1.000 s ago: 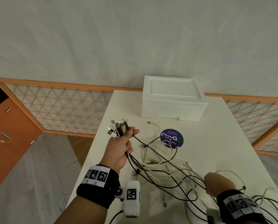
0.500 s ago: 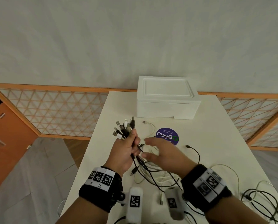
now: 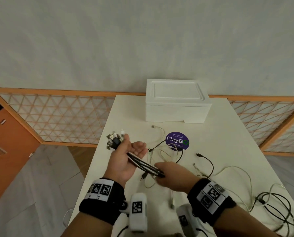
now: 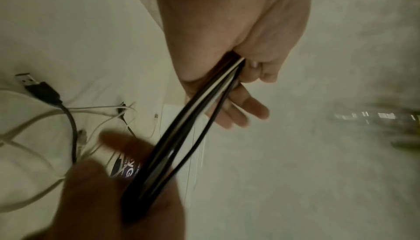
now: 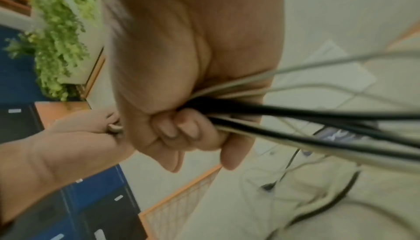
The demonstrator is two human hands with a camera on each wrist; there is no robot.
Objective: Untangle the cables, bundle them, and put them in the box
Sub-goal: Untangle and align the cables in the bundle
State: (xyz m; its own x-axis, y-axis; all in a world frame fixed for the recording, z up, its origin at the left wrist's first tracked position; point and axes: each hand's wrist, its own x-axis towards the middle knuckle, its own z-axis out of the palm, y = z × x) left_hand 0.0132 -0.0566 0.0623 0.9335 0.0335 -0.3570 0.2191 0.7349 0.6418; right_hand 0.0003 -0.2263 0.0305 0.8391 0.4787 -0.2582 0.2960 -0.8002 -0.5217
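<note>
My left hand (image 3: 128, 151) holds a bundle of black and white cables (image 3: 143, 164) just below their plugs (image 3: 114, 141), which fan out past its thumb. In the left wrist view the left hand (image 4: 240, 80) pinches the strands (image 4: 195, 125) between thumb and palm, with its fingers partly straight. My right hand (image 3: 165, 175) grips the same bundle lower down, and the strands run taut between both hands. Seen from the right wrist, the right hand (image 5: 181, 132) has its fingers curled round the cables (image 5: 295, 116). The white foam box (image 3: 177, 101) stands at the table's far edge with its lid on.
Loose cables trail over the white table (image 3: 228, 134): a white one (image 3: 159, 130) near a round purple sticker (image 3: 177, 140), a black one (image 3: 207, 159) to the right, and a tangle (image 3: 272, 204) at the near right corner. The table's left edge drops to the floor.
My right hand came in from the lower right, took hold of the bundle below my left hand and slid back along it, drawing the strands straight.
</note>
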